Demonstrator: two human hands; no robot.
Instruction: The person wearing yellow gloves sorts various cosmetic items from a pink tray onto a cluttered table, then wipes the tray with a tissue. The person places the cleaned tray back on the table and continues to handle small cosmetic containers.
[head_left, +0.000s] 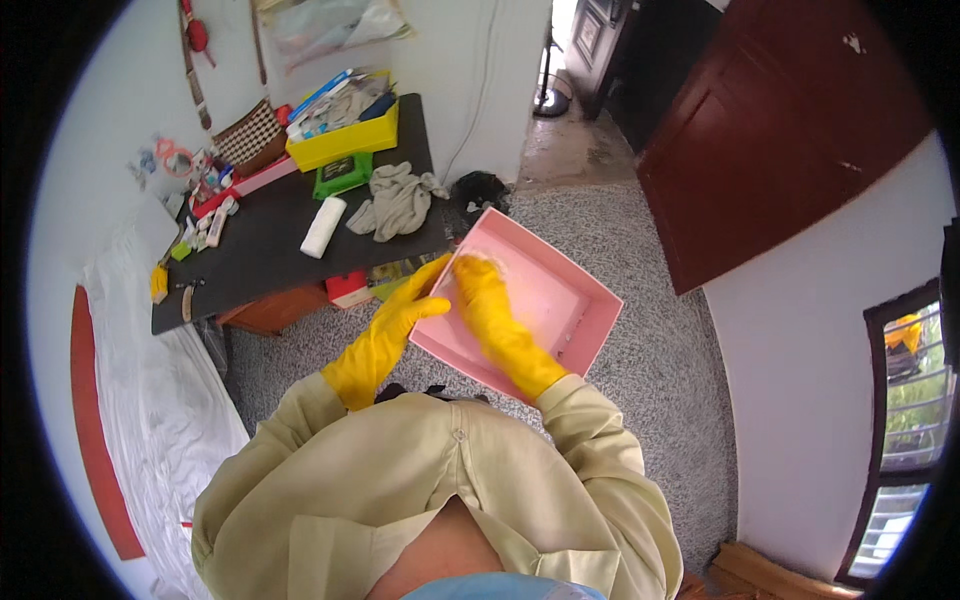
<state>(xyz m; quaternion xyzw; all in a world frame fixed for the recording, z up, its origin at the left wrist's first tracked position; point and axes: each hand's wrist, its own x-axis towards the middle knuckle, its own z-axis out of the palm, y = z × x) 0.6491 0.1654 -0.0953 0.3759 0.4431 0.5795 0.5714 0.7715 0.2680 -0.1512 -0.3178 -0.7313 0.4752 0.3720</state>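
Both my hands wear yellow rubber gloves. An open pink box [540, 285] is tilted in front of me above the floor, with its inside turned up toward me. My left hand [405, 308] grips the box by its left wall, thumb toward me and fingers along the side. Inside the box, my right hand [484, 290] presses into the far left corner, fingers bent and closed. A bit of crumpled whitish wipe [496, 260] shows at its fingertips; the rest is hidden under the glove. Small dark specks lie along the box's right inner edge.
To the left stands a black desk [270, 240] with a white roll [323, 227], grey cloth [397, 203], green wipes pack [343, 175] and full yellow bin [345, 143]. A black bag [480, 190] sits beside it. The brown door [770, 130] is at right, a white-covered bed [150, 370] left.
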